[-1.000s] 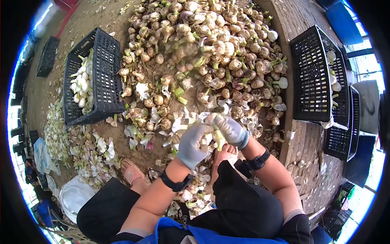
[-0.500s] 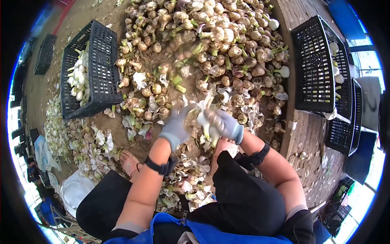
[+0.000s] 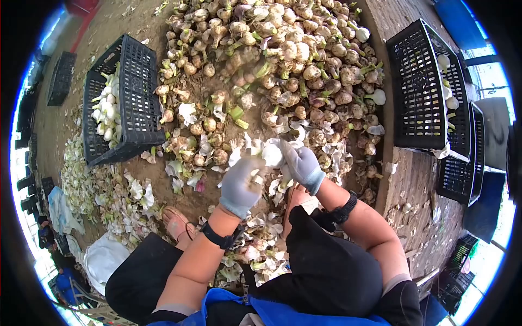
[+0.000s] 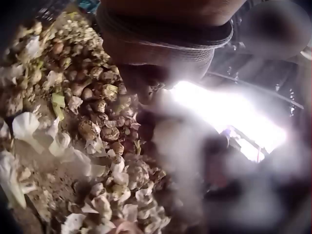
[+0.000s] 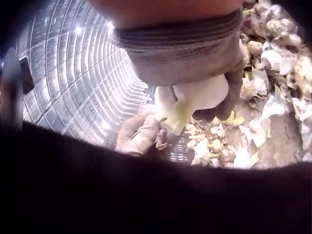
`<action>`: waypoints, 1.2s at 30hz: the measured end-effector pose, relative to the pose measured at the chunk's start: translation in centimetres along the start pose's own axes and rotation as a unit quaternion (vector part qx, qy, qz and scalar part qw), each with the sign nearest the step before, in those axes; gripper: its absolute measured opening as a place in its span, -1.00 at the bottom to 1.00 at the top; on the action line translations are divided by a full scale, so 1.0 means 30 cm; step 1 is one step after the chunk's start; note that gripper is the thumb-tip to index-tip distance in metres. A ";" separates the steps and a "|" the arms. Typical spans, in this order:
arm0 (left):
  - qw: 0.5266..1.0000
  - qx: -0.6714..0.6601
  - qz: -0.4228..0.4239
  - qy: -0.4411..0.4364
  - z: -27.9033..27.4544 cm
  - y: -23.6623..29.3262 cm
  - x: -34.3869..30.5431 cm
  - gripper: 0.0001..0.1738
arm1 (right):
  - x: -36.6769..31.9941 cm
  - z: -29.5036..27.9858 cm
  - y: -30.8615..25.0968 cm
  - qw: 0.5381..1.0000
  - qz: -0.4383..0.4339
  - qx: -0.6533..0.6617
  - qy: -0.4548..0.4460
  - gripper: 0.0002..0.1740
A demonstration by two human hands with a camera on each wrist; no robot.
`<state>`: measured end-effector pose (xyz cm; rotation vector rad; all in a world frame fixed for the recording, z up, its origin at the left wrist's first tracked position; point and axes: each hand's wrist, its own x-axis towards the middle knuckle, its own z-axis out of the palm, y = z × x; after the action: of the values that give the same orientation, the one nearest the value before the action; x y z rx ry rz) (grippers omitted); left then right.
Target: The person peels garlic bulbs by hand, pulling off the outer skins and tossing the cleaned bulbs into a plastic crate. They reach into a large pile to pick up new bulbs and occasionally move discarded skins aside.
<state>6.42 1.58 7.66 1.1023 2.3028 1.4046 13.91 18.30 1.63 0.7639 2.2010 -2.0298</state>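
1. We grip a white garlic bulb (image 3: 273,155) in our right hand (image 3: 304,167), fingers curled round it, above the litter of loose skins (image 3: 255,239). The bulb is smooth, so a slack grip could let it slip and drop among them.

2. Our left hand (image 3: 241,186) is just beside it with curled fingers, but blur hides the tips; we cannot tell whether they pinch anything. If they catch the bulb as they move, they could knock it askew.

3. In the right wrist view, a pale green stem (image 5: 179,116) sticks out from the bulb, near a ragged shred (image 5: 162,139). A hard tug there could snap the stem or tear the skin too deep.

4. The heap of soil-stained bulbs (image 3: 321,65) lies close ahead. If we lower the white one onto it, dirt could rub off and mark it.
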 end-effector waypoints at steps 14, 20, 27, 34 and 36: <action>0.585 -0.713 -0.378 0.083 -0.036 -0.045 -0.046 -0.83 | -0.004 -0.094 -0.173 0.954 -0.192 -0.219 -0.077 -0.40; 0.777 -0.497 -0.385 0.005 -0.024 -0.039 -0.057 -0.69 | -0.024 -0.085 -0.220 0.907 -0.278 -0.304 -0.082 -0.69; 0.546 -0.767 -0.338 -0.006 -0.039 -0.041 -0.088 -0.43 | 0.036 -0.121 -0.083 0.977 0.053 0.204 0.027 -0.75; 0.621 -0.710 -0.332 0.008 0.013 -0.001 -0.040 -0.54 | 0.014 -0.029 -0.019 0.964 -0.059 0.258 0.000 -0.65; 0.745 -0.555 -0.369 0.024 0.045 0.043 -0.019 -0.57 | -0.025 0.004 -0.106 0.963 -0.252 0.099 -0.005 -0.65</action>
<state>8.15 2.42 7.96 -0.2075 1.1375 1.8779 13.30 17.90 4.80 0.2016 2.3966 -2.4956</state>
